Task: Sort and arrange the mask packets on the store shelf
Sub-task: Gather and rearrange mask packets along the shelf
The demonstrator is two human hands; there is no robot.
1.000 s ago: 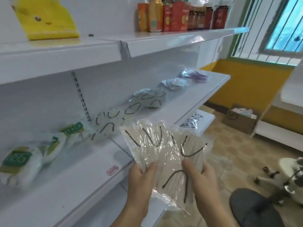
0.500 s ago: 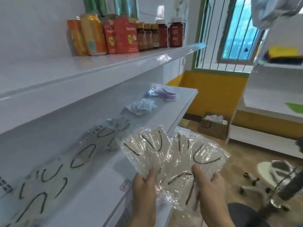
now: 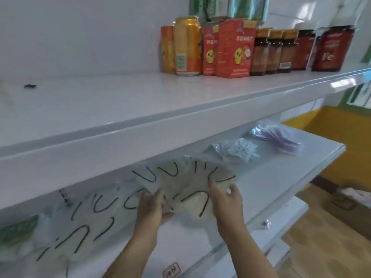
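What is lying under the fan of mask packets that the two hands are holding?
Below the fan of mask packets, held by the left hand and right hand, only the white shelf shows. The part directly beneath the packets is covered.

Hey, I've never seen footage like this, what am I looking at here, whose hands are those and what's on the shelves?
There is no machine here. A person wears a camera on the head, so you look down at their own two hands in front of a white store shelf. The left hand and right hand both grip a fanned bunch of clear mask packets, held over the middle shelf. More mask packets lie to the left, a pale packet and a purple packet to the right. The upper shelf carries an orange can, red boxes and dark bottles.
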